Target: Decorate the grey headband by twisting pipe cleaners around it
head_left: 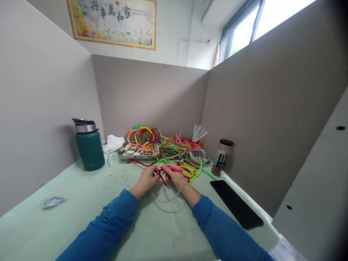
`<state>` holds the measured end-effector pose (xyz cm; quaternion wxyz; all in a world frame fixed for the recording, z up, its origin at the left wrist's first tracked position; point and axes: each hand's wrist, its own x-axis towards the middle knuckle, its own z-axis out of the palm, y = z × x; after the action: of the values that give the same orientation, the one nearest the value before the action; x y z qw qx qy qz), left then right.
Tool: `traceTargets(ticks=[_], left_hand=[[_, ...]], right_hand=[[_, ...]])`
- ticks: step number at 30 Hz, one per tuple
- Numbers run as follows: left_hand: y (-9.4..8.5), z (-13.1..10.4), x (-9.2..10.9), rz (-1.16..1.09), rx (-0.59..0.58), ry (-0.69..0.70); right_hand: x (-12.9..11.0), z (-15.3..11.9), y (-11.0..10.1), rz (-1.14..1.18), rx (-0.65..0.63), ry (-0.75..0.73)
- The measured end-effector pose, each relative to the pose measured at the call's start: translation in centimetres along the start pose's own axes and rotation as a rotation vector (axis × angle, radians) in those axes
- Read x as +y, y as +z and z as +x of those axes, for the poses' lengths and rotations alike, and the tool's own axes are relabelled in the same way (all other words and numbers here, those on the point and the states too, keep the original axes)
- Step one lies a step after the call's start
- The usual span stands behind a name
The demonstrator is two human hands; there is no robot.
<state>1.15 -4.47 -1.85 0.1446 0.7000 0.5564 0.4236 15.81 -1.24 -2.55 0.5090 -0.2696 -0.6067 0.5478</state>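
Note:
My left hand and my right hand are close together over the middle of the table. Both have their fingers pinched on a red pipe cleaner, whose end hangs down between them. A pink pipe cleaner shows along the top of my right hand; whether it is held there I cannot tell. Below the hands curves a thin grey wire, which passes in front of my right wrist; its upper ends are hidden by the fingers.
Behind the hands lies a heap of coloured pipe cleaners with a grey wire coil. A metal tray holds shells and pipe-cleaner hoops. A green bottle stands left; a jar and black strip are right. Partitions enclose the table.

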Motion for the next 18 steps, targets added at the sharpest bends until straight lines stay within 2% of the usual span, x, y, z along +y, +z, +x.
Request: traceTargets(ticks=[6,10,18], left_hand=[[-0.36,-0.15,0.42,0.112,0.018,0.052],[-0.35,-0.16,0.45,0.091,0.023,0.045],[-0.47,-0.39,1.0,-0.011,0.039,0.018]], right_hand=[[-0.38,-0.17,0.14,0.002,0.012,0.01],[-0.46,-0.14,0.15,-0.01,0.051,0.03],[-0.56,-0.04,0.14,-0.004,0.036,0.029]])
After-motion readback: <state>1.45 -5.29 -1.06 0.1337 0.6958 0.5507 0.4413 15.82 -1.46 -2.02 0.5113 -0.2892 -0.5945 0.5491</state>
